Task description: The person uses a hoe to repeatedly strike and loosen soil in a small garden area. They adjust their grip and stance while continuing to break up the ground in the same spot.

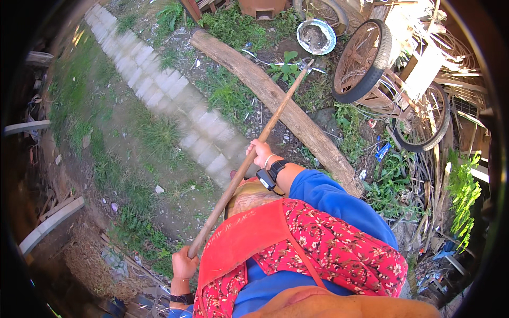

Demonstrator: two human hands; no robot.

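Note:
A long wooden pole [278, 111] slants across the view from lower left to upper right. My left hand [185, 262] is closed around its lower end, beside the red apron. Farther up, my right hand [260, 153] grips the shaft. The pole crosses above a weathered wooden beam [254, 79] lying on the ground. Its thin far end is near a leafy weed and a thin pale strip; something metallic shows there, but its shape cannot be told. A black wrist device [266, 179] and a strap are on my right wrist.
A paved brick path [159, 79] runs diagonally through grass. At upper right are a spoked wheel [362, 59], a second wheel [421, 119], an enamel basin [316, 36] and a tyre [342, 16]. Sticks and scrap lie at the right; curved pale edging [51, 226] is at the left.

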